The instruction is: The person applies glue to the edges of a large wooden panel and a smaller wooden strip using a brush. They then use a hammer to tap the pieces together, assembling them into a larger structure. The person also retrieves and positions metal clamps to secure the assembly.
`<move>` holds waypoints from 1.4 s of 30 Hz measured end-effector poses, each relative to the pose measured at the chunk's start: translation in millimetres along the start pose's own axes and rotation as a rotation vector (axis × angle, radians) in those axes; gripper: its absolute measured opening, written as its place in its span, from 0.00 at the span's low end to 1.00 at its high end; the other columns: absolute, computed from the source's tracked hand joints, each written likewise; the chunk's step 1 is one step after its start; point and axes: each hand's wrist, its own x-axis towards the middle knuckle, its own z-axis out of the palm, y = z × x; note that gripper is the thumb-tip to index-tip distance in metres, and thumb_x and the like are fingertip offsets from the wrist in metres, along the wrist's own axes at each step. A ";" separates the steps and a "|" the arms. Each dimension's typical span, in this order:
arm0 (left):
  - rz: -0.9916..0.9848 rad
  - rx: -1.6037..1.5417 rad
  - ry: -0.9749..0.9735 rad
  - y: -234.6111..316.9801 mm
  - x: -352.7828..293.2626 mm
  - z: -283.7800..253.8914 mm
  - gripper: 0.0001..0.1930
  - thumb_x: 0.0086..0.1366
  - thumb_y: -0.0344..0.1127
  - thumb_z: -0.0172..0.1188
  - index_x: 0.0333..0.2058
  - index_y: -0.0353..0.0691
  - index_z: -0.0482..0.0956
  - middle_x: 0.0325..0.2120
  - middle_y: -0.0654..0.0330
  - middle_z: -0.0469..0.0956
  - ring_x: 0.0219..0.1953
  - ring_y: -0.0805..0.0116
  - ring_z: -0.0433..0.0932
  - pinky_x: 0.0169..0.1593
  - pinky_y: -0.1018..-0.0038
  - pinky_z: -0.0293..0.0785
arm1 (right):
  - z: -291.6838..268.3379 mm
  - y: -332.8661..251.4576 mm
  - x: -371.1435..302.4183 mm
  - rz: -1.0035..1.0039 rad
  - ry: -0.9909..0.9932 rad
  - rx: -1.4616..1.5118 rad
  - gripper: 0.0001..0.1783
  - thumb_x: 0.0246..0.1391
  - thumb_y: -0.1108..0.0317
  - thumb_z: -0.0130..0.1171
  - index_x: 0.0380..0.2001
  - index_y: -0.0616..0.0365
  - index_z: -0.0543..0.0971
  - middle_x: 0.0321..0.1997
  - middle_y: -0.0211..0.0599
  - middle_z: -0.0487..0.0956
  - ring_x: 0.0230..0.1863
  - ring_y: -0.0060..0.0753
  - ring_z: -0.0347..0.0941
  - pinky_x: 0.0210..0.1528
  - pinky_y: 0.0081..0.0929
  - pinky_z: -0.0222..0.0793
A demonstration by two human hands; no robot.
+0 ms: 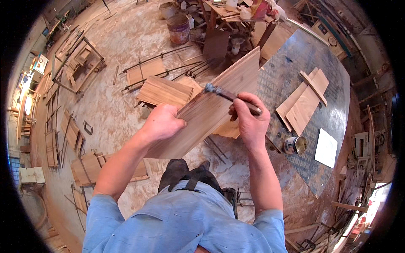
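My left hand [162,121] is closed on the near left part of a long wooden board [198,120], thumb across its face and fingers out of sight behind it. The board is tilted on edge in front of me and runs up to the far right. In my right hand [254,122] is a brush [228,95] with a dark handle, pinched between thumb and fingers. Its blue-grey, clotted head touches or nearly touches the board's upper long edge, where a dark wet-looking strip shows.
To my right, a dark sheet-topped table [303,55] bears loose wooden strips [308,101], an open can [295,145] and a white sheet [326,147]. Clamped panels [145,71], stacked boards [164,90] and a C-clamp [87,127] lie on the floor. A bucket [179,29] stands beyond.
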 end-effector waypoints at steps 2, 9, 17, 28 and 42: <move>-0.004 0.013 -0.006 -1.4 -0.1 0.3 0.16 0.47 0.36 0.60 0.35 0.36 0.81 0.27 0.42 0.78 0.32 0.49 0.80 0.39 0.63 0.75 | -1.8 -3.4 -0.6 0.021 0.052 -0.077 0.10 0.52 0.73 0.63 0.37 0.64 0.78 0.27 0.30 0.78 0.28 0.18 0.74 0.30 0.17 0.70; -0.008 0.047 -0.013 -15.0 7.3 7.2 0.16 0.47 0.37 0.60 0.34 0.33 0.80 0.27 0.40 0.78 0.33 0.48 0.80 0.39 0.61 0.75 | 24.8 19.9 -38.9 -0.579 -0.234 -0.506 0.13 0.44 0.72 0.69 0.34 0.62 0.77 0.28 0.42 0.77 0.28 0.40 0.75 0.30 0.28 0.71; 0.045 0.053 0.064 -17.0 -11.3 3.8 0.16 0.47 0.37 0.61 0.36 0.38 0.81 0.28 0.44 0.79 0.32 0.49 0.80 0.39 0.62 0.75 | -1.3 9.5 -6.3 -0.067 0.036 -0.111 0.09 0.51 0.76 0.63 0.37 0.63 0.78 0.28 0.32 0.79 0.27 0.16 0.73 0.29 0.16 0.69; -0.087 0.099 0.011 -23.3 -50.0 -36.9 0.13 0.46 0.34 0.62 0.32 0.34 0.80 0.17 0.48 0.75 0.19 0.64 0.75 0.28 0.68 0.72 | -56.5 -34.2 45.2 -0.131 0.211 0.188 0.07 0.57 0.71 0.57 0.36 0.64 0.76 0.23 0.33 0.78 0.22 0.21 0.73 0.22 0.20 0.68; -0.076 0.077 -0.058 -30.3 -63.3 -37.9 0.12 0.46 0.33 0.62 0.29 0.31 0.80 0.15 0.48 0.73 0.18 0.69 0.74 0.27 0.70 0.71 | -61.3 -20.4 49.6 -0.127 0.170 0.033 0.09 0.54 0.69 0.62 0.35 0.64 0.78 0.21 0.31 0.78 0.20 0.17 0.71 0.20 0.15 0.65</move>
